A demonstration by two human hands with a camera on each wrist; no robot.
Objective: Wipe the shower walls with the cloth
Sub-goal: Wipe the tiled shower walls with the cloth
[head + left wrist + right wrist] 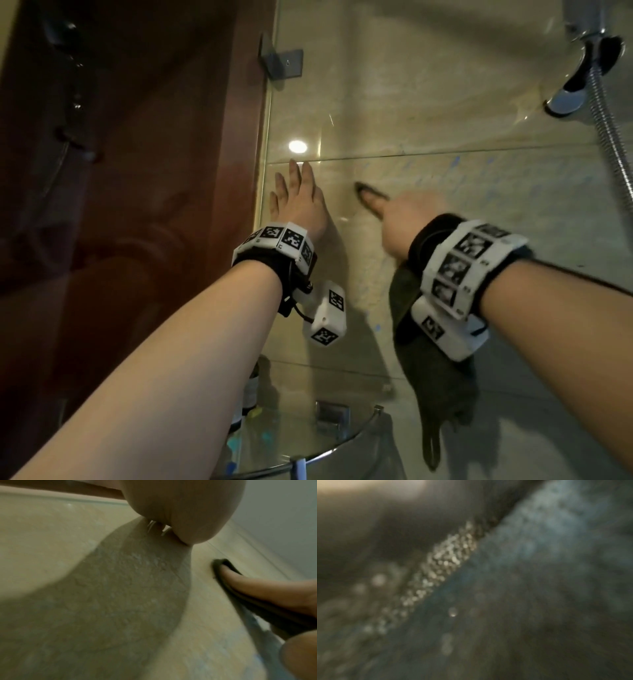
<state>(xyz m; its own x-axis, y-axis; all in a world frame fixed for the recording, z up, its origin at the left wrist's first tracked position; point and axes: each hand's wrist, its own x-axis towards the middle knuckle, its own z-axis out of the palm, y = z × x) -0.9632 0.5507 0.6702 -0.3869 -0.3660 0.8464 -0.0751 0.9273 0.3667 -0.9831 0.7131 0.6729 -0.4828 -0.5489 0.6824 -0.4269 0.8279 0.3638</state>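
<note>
The beige tiled shower wall (445, 102) fills the view, with faint blue smears (455, 161) along a grout line. My left hand (298, 198) lies flat on the wall near its left edge, fingers straight and pointing up; its palm (180, 507) fills the top of the left wrist view. My right hand (404, 212), blurred, presses a dark green cloth (442, 387) against the wall, thumb stretched left. The left wrist view shows that thumb (257, 586) lying straight on the cloth (257, 609). The cloth's loose end hangs below my right wrist. The right wrist view shows only blurred wet cloth (539, 574).
A chrome shower head (568, 96) and its hose (613, 144) hang at the upper right. A glass corner shelf (342, 442) with bottles (250, 387) sits below my hands. A brown door (137, 171) shows behind a glass panel with a metal bracket (284, 63) on the left.
</note>
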